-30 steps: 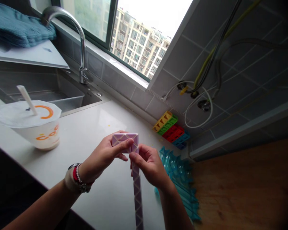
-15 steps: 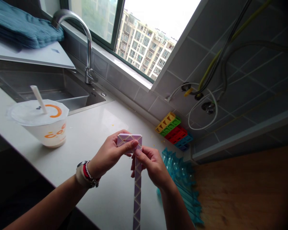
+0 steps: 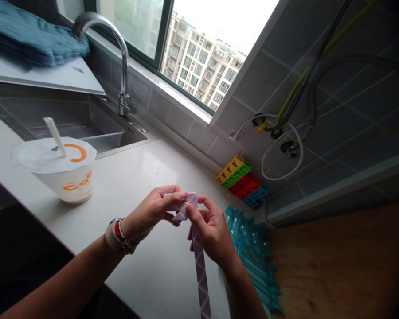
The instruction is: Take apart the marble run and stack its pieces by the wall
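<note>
A light purple snake puzzle [image 3: 200, 270] with pale edge lines is held up over the white counter. Its upper end is folded into a compact cluster of triangular wedges, while a long straight tail hangs down toward the bottom of the view. My left hand [image 3: 153, 207] is closed on the left of the folded end, thumb lying across the top. On the other side my right hand [image 3: 210, 228] pinches it where the tail meets the fold, thumb in front. Some fingers of both hands are hidden behind the puzzle.
A lidded drink cup [image 3: 64, 170] with a straw stands at left, beside the sink [image 3: 96, 119] and faucet [image 3: 123, 66]. Colourful plastic racks [image 3: 242, 181] lean by the tiled wall. Turquoise translucent plastic [image 3: 252, 261] lies at the right counter edge. Cables [image 3: 299, 88] hang from the wall.
The folded end has turned from a flat rectangular shape to an angled one with a point downward. The tail has swung to the right. Both hands keep hold of the puzzle.
</note>
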The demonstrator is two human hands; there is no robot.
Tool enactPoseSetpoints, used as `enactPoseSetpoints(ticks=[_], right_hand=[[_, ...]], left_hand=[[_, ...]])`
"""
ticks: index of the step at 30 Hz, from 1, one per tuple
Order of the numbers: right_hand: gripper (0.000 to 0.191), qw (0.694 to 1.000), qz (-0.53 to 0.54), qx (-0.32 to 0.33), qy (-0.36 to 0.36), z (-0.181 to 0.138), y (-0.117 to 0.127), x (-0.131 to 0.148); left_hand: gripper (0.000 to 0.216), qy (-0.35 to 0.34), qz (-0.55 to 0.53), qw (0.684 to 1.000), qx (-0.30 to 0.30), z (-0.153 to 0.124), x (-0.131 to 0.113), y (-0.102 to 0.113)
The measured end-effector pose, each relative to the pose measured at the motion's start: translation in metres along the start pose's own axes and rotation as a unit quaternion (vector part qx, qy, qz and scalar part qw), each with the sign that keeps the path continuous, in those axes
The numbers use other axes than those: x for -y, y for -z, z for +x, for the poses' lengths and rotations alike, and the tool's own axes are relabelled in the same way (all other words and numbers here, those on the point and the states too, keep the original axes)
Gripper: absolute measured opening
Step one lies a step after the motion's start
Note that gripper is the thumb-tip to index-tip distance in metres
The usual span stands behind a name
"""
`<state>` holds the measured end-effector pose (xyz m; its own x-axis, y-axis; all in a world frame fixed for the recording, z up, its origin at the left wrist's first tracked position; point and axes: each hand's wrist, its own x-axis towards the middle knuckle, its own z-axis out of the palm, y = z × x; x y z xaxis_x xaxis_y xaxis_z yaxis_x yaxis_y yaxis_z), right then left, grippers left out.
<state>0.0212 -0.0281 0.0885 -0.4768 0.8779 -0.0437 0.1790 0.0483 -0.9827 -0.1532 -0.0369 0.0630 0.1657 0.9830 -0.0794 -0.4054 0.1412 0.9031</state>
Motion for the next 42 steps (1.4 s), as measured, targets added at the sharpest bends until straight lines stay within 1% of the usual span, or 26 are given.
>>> enactPoseSetpoints(ticks=[3,5,7,9,11,13,16,18,20,22,24,25,26,27,28,30,31,32,34,36,37,39,42], right_hand=[[0.029,1.0,0.009,-0.008,0.012,-0.002,-0.003,0.004],[0.028,0.999,0.045,-0.001,0.019,-0.001,-0.006,0.004],[0.028,0.996,0.082,0.01,0.016,0.0,-0.009,0.002],[0.028,0.997,0.08,0.002,0.013,0.001,-0.012,-0.002],[0.028,0.999,0.03,-0.024,0.023,0.001,-0.011,-0.004],[0.027,0.997,-0.043,-0.046,0.04,-0.001,-0.009,-0.004],[0.025,0.984,-0.156,-0.051,0.065,-0.005,-0.004,0.0],[0.022,0.969,-0.224,-0.049,0.087,-0.007,-0.001,0.004],[0.017,0.948,-0.288,-0.056,0.122,-0.008,0.0,0.007],[0.017,0.925,-0.336,-0.073,0.163,-0.008,-0.001,0.009],[0.022,0.911,-0.351,-0.097,0.191,-0.008,-0.001,0.009],[0.023,0.914,-0.34,-0.108,0.194,-0.008,-0.001,0.009],[0.024,0.923,-0.315,-0.119,0.188,-0.009,-0.001,0.009],[0.023,0.937,-0.276,-0.126,0.172,-0.009,0.0,0.008],[0.022,0.955,-0.223,-0.127,0.147,-0.009,0.0,0.008],[0.025,0.987,-0.092,-0.103,0.082,-0.008,0.0,0.006],[0.029,0.995,-0.022,-0.079,0.05,-0.007,-0.001,0.005],[0.032,0.998,0.043,-0.049,0.02,-0.006,-0.002,0.003],[0.037,0.989,0.143,0.011,-0.035,-0.003,-0.006,-0.001],[0.037,0.975,0.199,0.059,-0.079,0.0,-0.009,-0.005],[0.037,0.97,0.213,0.073,-0.094,0.002,-0.01,-0.008],[0.036,0.966,0.223,0.079,-0.105,0.005,-0.012,-0.012],[0.036,0.968,0.214,0.068,-0.114,0.009,-0.013,-0.017]], left_hand=[[0.034,0.034,-0.013,0.999,0.03,0.0,-0.001,0.004],[0.034,0.043,-0.022,0.998,0.045,0.0,-0.001,0.005],[0.033,0.042,-0.03,0.997,0.048,0.0,-0.001,0.005],[0.033,0.045,-0.042,0.997,0.048,0.0,-0.001,0.005],[0.032,0.054,-0.057,0.996,0.049,-0.001,-0.001,0.004],[0.031,0.066,-0.07,0.994,0.05,-0.001,-0.001,0.005],[0.034,0.096,-0.077,0.991,0.056,-0.003,-0.003,0.009],[0.037,0.117,-0.07,0.989,0.06,-0.004,-0.006,0.013],[0.04,0.122,-0.039,0.99,0.066,-0.008,-0.011,0.017],[0.042,0.113,0.009,0.991,0.073,-0.012,-0.018,0.019],[0.049,0.084,0.037,0.993,0.073,-0.017,-0.023,0.018],[0.055,0.061,0.033,0.995,0.069,-0.018,-0.025,0.018],[0.06,0.031,0.02,0.998,0.059,-0.019,-0.025,0.018],[0.063,-0.006,0.007,0.999,0.047,-0.02,-0.025,0.017],[0.06,-0.044,0.002,0.999,0.032,-0.019,-0.024,0.016],[0.045,-0.119,0.03,0.992,0.003,-0.017,-0.02,0.015],[0.042,-0.151,0.057,0.987,-0.005,-0.016,-0.017,0.014],[0.044,-0.173,0.084,0.981,-0.006,-0.014,-0.015,0.013],[0.045,-0.186,0.12,0.975,0.01,-0.01,-0.011,0.011],[0.035,-0.171,0.131,0.976,0.028,-0.007,-0.009,0.011],[0.031,-0.161,0.134,0.977,0.034,-0.005,-0.007,0.012],[0.028,-0.152,0.132,0.979,0.039,-0.001,-0.005,0.014],[0.028,-0.138,0.124,0.982,0.032,0.005,0.001,0.018]])
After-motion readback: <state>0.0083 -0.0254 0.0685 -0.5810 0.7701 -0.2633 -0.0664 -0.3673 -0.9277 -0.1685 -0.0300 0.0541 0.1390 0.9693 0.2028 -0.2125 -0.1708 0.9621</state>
